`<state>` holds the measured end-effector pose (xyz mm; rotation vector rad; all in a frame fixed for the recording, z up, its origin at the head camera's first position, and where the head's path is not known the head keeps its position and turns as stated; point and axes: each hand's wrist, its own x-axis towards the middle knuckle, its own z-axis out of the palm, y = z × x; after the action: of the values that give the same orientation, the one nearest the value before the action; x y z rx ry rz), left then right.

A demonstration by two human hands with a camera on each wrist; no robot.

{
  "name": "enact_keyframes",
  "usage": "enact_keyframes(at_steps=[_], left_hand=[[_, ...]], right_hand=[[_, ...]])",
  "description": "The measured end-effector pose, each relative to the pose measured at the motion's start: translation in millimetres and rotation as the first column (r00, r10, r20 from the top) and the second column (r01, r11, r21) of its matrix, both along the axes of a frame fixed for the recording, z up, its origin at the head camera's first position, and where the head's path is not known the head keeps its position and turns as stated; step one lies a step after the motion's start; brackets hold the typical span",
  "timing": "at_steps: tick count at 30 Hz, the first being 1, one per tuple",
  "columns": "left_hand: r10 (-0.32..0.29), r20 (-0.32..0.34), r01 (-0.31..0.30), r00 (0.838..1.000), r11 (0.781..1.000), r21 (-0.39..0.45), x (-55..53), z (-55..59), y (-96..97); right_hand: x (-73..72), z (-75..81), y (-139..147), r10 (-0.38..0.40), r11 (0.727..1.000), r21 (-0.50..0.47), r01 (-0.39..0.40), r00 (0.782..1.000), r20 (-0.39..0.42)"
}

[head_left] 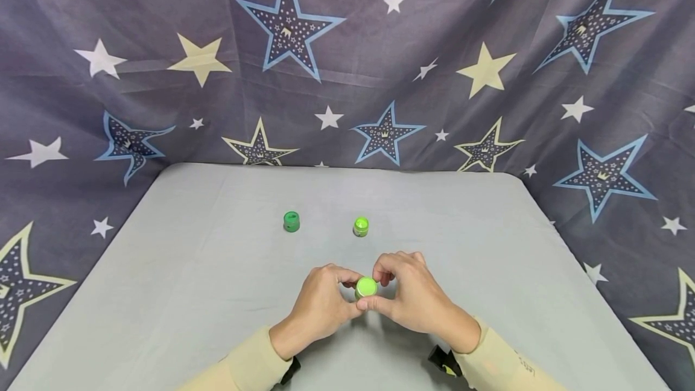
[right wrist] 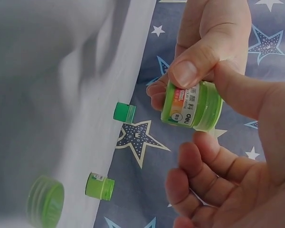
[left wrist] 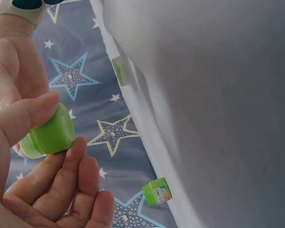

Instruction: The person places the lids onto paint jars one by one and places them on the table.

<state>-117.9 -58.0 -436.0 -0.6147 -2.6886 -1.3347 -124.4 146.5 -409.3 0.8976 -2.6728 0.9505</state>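
Both hands meet at a small light-green paint jar [head_left: 366,286], whose bright green round top faces up in the head view. My left hand [head_left: 320,300] pinches its body between thumb and fingers. From the other side, my right hand [head_left: 415,294] pinches the translucent neck end with thumb and index finger. A printed label [right wrist: 184,105] shows on the jar in the right wrist view. Below the right hand in that view, a translucent green ring-shaped piece [right wrist: 46,202] rests on the cloth, hidden in the head view.
Beyond the hands, a dark green jar [head_left: 291,221] stands left and another light-green jar [head_left: 361,226] stands roughly straight ahead. A pale grey cloth [head_left: 228,270] covers the table. A star-patterned curtain [head_left: 347,65] hangs at its back and sides.
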Motion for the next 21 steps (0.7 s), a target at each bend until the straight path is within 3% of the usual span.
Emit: enact_keyframes(at_steps=[6,16,21], left_hand=[[-0.002,0.001,0.002,1.000,1.000,-0.003,0.4,0.3,-0.2],[-0.010,-0.010,0.010,1.000,1.000,-0.004,1.3,-0.1,-0.3],[-0.006,0.001,0.006,1.000,1.000,-0.012,1.7,0.6,-0.4]], right_hand=[[-0.5,1.0,2.1,0.013,1.000,-0.010,-0.013,1.000,-0.007],[-2.5,2.8,7.2,0.167,0.985,-0.044,-0.167,0.986,0.001],[-2.4,2.6,7.8,0.190,0.981,-0.039,-0.189,0.982,0.004]])
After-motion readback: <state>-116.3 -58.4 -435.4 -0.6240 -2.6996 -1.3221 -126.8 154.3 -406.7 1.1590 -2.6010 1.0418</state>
